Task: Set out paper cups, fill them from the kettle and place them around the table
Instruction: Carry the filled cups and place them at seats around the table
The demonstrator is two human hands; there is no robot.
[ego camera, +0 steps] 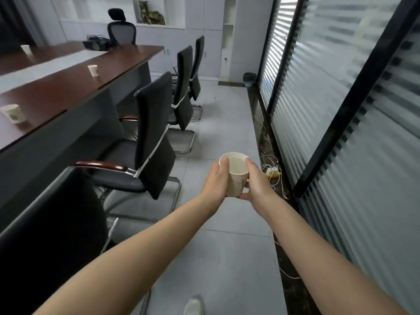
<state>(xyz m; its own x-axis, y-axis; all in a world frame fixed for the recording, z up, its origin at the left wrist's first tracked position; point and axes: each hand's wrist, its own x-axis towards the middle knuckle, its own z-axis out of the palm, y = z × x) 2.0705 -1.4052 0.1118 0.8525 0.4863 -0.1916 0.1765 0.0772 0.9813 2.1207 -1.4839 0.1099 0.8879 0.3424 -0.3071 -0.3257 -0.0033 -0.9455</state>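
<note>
Both hands, left point(217, 178) and right point(256, 180), clasp a full cup point(236, 176), well right of the counter point(68, 87); squeezing or jolting could spill it.

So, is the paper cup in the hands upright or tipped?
Nearly upright. The paper cup has its open rim on top, leaning only slightly, held between the left hand and the right hand. Liquid shows inside.

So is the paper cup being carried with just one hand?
No, both the left hand and the right hand wrap the paper cup, one on each side.
</note>
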